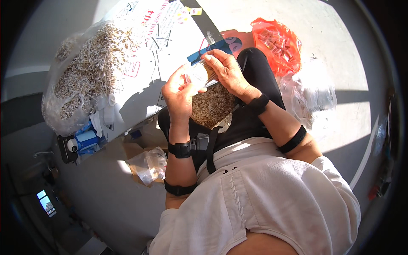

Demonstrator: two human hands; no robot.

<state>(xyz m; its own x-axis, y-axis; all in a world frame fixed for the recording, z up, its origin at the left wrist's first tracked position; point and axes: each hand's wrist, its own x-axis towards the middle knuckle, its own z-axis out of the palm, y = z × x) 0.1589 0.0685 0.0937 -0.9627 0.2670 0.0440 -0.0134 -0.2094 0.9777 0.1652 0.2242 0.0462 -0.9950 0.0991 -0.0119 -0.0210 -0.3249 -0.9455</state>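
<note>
White shirt (272, 199), both hands (180, 91) pinching clear pouch (196, 74)

Looking like a makeshift packing workspace: sitting on a bare concrete floor (361, 55), leaning beside a big clear sack of shredded paper filler (89, 63), an orange bag of small packets (277, 44), loose clear bags (148, 165) lying around.

The small clear packet (196, 74) is washed out by glare; fingers beside the lap's straw pile (211, 106) hide its contents.
</note>
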